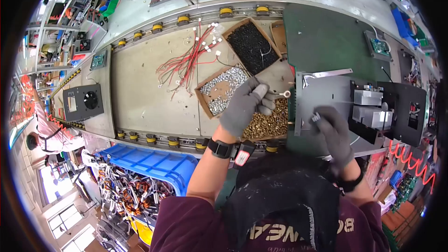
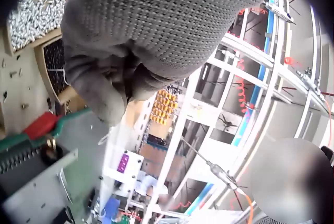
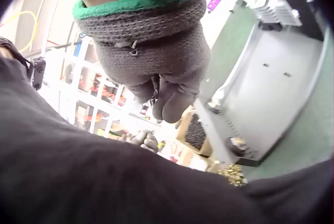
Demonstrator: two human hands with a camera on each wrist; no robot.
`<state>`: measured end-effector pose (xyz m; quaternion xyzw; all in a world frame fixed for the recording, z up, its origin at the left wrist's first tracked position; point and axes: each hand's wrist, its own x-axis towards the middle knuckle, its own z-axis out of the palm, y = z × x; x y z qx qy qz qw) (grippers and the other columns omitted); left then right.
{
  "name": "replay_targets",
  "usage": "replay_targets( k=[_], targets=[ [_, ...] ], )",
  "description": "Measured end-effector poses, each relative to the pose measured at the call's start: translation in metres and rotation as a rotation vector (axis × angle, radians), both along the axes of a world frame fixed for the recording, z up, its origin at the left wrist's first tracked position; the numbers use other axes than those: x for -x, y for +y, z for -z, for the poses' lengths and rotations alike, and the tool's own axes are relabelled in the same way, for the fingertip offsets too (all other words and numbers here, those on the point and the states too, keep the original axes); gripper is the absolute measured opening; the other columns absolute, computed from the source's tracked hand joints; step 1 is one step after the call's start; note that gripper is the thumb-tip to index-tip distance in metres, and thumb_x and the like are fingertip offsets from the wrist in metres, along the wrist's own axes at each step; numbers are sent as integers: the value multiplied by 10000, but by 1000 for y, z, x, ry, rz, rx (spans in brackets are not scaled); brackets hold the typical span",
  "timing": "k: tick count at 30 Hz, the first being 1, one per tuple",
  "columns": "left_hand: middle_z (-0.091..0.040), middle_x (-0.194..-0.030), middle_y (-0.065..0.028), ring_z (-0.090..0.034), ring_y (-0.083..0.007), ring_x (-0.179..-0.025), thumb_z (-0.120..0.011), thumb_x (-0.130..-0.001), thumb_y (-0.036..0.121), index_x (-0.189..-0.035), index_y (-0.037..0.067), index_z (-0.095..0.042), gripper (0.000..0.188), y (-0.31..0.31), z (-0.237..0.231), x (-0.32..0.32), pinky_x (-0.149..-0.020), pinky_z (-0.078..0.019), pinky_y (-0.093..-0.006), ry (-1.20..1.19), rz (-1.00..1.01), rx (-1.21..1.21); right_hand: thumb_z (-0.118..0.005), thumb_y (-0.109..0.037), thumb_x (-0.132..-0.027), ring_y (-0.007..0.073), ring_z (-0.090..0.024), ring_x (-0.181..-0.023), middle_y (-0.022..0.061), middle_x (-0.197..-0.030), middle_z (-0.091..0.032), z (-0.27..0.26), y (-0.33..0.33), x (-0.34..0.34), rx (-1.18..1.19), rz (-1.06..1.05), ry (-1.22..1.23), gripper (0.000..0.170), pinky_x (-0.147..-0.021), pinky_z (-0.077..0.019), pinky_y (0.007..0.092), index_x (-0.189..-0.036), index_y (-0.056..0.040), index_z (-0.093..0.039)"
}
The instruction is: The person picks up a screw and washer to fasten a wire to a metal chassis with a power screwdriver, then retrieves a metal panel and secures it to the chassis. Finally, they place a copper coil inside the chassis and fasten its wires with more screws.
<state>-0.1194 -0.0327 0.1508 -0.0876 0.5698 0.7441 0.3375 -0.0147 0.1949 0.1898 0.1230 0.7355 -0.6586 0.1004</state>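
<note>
Dark cloth (image 1: 280,200) at the near edge, a ring-ended lead (image 1: 281,94) in the hand beyond

The gloved left hand (image 1: 242,107) pinches the lead just behind its ring, above the brass-coloured parts (image 1: 270,123); that hold seems meant to leave the ring free and pointing right. The gloved right hand (image 1: 335,133), over the near part of a grey panel (image 1: 322,91), has its fingers bent together. Something small may show at their tips, but blur hides whether it is gripped, so I cannot tell.

Silver screws (image 1: 217,107) and, farther off, black screws (image 1: 247,46) sit in open boxes left of the panel, probably so that either hand can reach them. Red leads (image 1: 191,65) lie loosely fanned to their left, perhaps spread for easy picking.

A pale worktop (image 1: 144,70) runs left, edged with yellow rollers (image 1: 183,19); right of the boxes, a green mat (image 1: 322,32) lies beneath the panel. Near left stands a blue crate (image 1: 154,158) beside a mass of wired parts. Farther left are another person (image 1: 51,135) and bright windows.
</note>
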Motion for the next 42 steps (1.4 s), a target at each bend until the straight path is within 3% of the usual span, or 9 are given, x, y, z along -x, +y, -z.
replay_targets(
  k=[5, 16, 25, 32, 34, 35, 38, 40, 42],
  targets=[
    [-615, -883, -139, -629, -152, -687, -423, -963, 151, -1030, -40, -506, 218, 7, -20, -34, -585, -552, -246, 23, 54, -35, -481, -186, -931, 97, -539, -670, 38, -770, -570, 14, -18, 19, 143, -24, -52, 255, -620, -453, 242, -1077, 7, -560],
    [-608, -868, -135, -633, -161, -686, -448, -955, 124, -1006, -37, -483, 173, 42, -37, -83, -572, -549, -250, 68, -82, -9, -410, -313, -959, 112, -505, -645, 35, -740, -549, 6, 6, -1, 276, -150, -197, 369, -591, -426, 252, -1059, 6, -566],
    [-598, -884, -119, -645, -185, -737, -450, -957, 121, -992, -21, -499, 154, 75, -39, -117, -642, -565, -264, 71, -337, -26, -443, -204, -946, 94, -546, -680, 36, -780, -599, 2, 31, -19, 381, -254, -252, 297, -621, -453, 233, -1101, 5, -585],
    [-605, -884, -122, -637, -177, -759, -496, -949, 147, -1005, -23, -514, 181, 96, -35, -133, -656, -565, -269, 84, -457, 19, -555, -123, -856, 85, -541, -612, 34, -754, -610, -6, 45, -17, 206, -334, -205, 276, -544, -440, 229, -1095, 13, -585],
    [-603, -894, -114, -635, -178, -761, -510, -939, 152, -1045, -32, -516, 212, 90, -27, -140, -665, -563, -286, 66, -472, 101, -551, -136, -861, 83, -534, -617, 23, -723, -593, 1, 55, -9, 317, -314, -67, 277, -555, -427, 228, -1092, 13, -586],
    [-602, -913, -106, -633, -170, -768, -530, -922, 166, -1098, -32, -510, 266, 77, -18, -146, -674, -558, -293, 99, -370, 110, -541, -131, -868, 80, -526, -635, 15, -736, -585, 3, 59, -4, 336, -290, -38, 267, -566, -411, 223, -1092, 6, -587],
    [-620, -884, -98, -613, -157, -774, -560, -881, 187, -1091, -32, -550, 304, 49, 16, -183, -677, -510, -285, 138, -305, 512, -541, -161, -876, 55, -490, -635, -3, -770, -570, -2, 57, -1, 160, -208, 45, 259, -552, -390, 205, -1065, 0, -614],
    [-614, -839, -87, -565, -177, -760, -539, -883, 238, -1040, -24, -591, 311, 29, -31, -214, -693, -456, -305, 180, -308, 535, -509, -181, -907, 42, -470, -640, -14, -793, -567, 18, 66, 12, 27, -248, -13, 300, -540, -391, 204, -1139, -16, -603],
    [-611, -851, -79, -574, -169, -777, -554, -877, 248, -1031, -18, -598, 311, 6, -59, -243, -703, -463, -296, 4, -390, 600, -488, -213, -932, 45, -442, -642, -27, -798, -520, 55, 77, 23, 115, -256, 122, 324, -574, -397, 198, -1184, -32, -582]
  ],
)
